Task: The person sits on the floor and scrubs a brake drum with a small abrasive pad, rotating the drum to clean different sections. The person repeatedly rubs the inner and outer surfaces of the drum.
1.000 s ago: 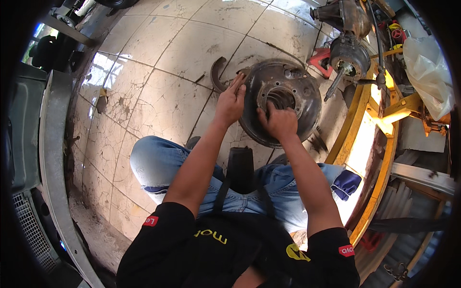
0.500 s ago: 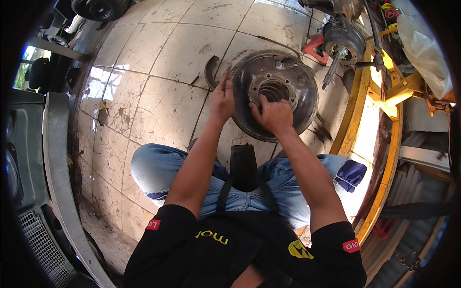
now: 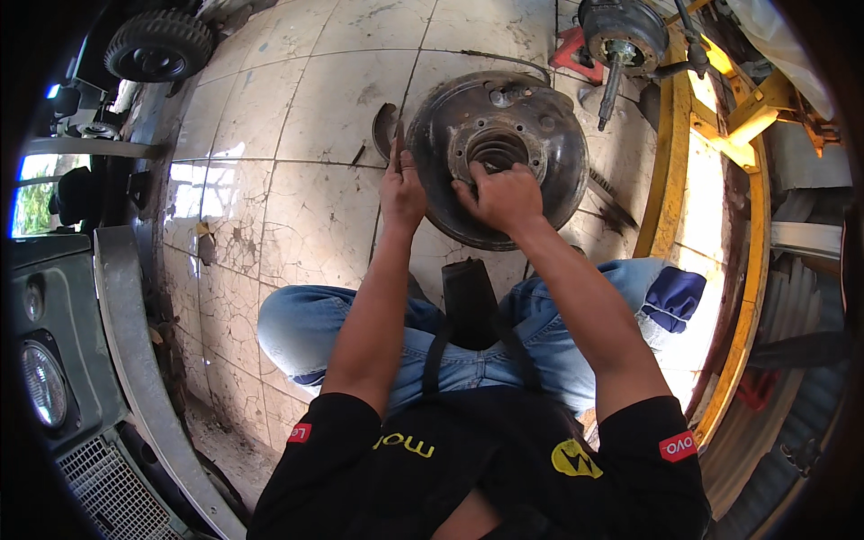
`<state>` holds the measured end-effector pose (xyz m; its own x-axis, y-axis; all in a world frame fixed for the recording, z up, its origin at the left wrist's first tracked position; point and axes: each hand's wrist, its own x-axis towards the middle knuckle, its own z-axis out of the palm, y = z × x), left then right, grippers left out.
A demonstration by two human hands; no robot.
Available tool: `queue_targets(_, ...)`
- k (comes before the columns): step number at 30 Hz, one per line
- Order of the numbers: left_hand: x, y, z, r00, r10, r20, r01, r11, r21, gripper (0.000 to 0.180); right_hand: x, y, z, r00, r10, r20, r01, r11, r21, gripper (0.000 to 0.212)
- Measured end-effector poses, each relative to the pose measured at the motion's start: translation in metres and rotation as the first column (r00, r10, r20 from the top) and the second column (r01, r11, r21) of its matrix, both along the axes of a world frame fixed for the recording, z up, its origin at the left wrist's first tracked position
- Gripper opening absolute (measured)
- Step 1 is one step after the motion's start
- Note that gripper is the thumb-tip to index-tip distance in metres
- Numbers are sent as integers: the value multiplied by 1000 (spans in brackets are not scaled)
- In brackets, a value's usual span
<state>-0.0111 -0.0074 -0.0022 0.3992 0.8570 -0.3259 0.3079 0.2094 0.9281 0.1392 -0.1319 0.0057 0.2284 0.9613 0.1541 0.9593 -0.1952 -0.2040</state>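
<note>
your right hand (image 3: 506, 198) has its fingers curled at the near side of the hole (image 3: 498, 144) in the plate (image 3: 565, 153), thumb stuck out to the left over the black face; you can't tell from here whether it is clamped on the rim. your left hand (image 3: 401, 193) is held straight, fingers together and pointing away from you, along the plate's left edge; whether it pinches that edge is hidden.

the plate is in front of your knees (image 3: 301, 328), on the tiled floor (image 3: 306, 207), its ringed hole facing up at you. just beyond your left fingertips, to the left of the plate, is a curved shoe (image 3: 384, 130). a thin cable (image 3: 513, 61) runs behind the plate's far edge.

up to the right you have a drum (image 3: 643, 49) with a shaft (image 3: 612, 94) jutting toward you, beside a red stand (image 3: 576, 59). a yellow frame (image 3: 668, 162) runs along your right. on your left are a grey bumper (image 3: 144, 346) and a headlamp (image 3: 45, 385), with a tyre (image 3: 160, 45) farther off.
</note>
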Motion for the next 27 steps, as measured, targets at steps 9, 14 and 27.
queue_targets(9, 5, -28, -6, 992, 83, -92, -38, 911, 410, 49, -1, 3, -1, 1000, -2, -20, 2, 1000, 3, 46)
queue_targets(14, 4, -42, -8, 996, 46, -77, 1, 851, 525, 50, 2, 3, -1, 1000, -5, -11, 5, 1000, 22, 46)
queue_targets(27, -2, -97, -24, 986, 148, -75, -70, 781, 621, 50, -1, 7, 4, 1000, -25, -14, 25, 999, 28, 46)
